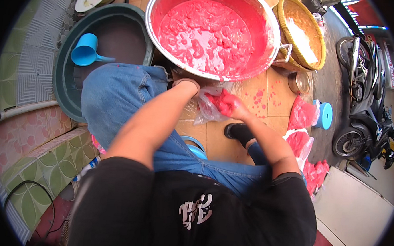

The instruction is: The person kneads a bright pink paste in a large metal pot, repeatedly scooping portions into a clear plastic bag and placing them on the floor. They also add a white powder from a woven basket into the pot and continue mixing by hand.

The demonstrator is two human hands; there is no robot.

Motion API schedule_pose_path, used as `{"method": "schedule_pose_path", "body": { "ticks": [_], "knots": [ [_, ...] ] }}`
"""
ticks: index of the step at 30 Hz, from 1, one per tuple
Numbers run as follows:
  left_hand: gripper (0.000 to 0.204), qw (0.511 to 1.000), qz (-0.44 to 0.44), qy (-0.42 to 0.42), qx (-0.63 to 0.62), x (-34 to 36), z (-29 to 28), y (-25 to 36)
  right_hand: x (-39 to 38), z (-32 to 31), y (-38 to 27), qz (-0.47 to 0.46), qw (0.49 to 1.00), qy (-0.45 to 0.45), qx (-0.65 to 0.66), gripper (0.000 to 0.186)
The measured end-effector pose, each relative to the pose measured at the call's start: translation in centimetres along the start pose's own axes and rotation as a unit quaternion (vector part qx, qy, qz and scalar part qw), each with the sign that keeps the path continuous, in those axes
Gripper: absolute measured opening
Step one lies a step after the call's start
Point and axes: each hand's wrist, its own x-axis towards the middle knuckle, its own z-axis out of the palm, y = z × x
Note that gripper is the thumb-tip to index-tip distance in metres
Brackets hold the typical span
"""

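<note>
A clear plastic bag [205, 109] hangs below the rim of a large metal basin [273, 20] of wet red, lumpy pieces [206, 32] in red liquid. My left hand [191, 85] grips the bag at its left side, its fingers mostly hidden. Coated in red, my right hand [229, 103] is closed at the bag's upper right part. Red stuff shows between that hand and the bag; whether the fingers hold a clump of it cannot be told.
A dark green tub [61, 71] with a blue dipper [86, 50] stands left. Right are a woven basket [318, 62], a metal bowl [300, 82], filled red bags [302, 113] and a blue stool [325, 115]. Red drops spot the tiles [276, 107]. Parked motorcycles [360, 105] stand beyond.
</note>
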Motion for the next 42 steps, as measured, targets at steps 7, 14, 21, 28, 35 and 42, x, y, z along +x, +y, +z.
{"method": "schedule_pose_path", "body": {
  "ticks": [7, 14, 21, 28, 35, 42],
  "knots": [
    [0.045, 0.96, 0.052, 0.212, -0.173, 3.7, 3.3, 1.6, -1.2, 4.4, 2.3, -0.171, 0.952, -0.056, -0.25, 0.017],
    [0.024, 0.858, 0.094, 0.406, -0.299, 2.9, 3.8, 5.2, -1.8, 6.3, 9.4, 0.087, 0.973, -0.012, -0.214, 0.037],
    [0.06, 0.832, 0.046, 0.414, -0.366, 1.9, 6.8, 5.4, -0.5, 5.9, 8.6, 0.385, 0.868, -0.208, -0.234, 0.052],
    [0.016, 0.854, 0.025, 0.31, -0.418, 1.5, 6.1, 6.8, -2.3, 2.5, 10.7, 0.45, 0.852, -0.11, -0.246, 0.044],
    [0.031, 0.824, 0.085, 0.298, -0.475, 2.3, 2.5, 6.6, -0.2, -1.7, 6.9, 0.459, 0.856, -0.158, -0.18, 0.045],
    [0.08, 0.975, 0.058, 0.197, -0.08, -6.0, 0.9, 6.3, 1.4, 2.8, 7.4, 0.406, 0.876, -0.172, -0.197, 0.037]
  ]
}}
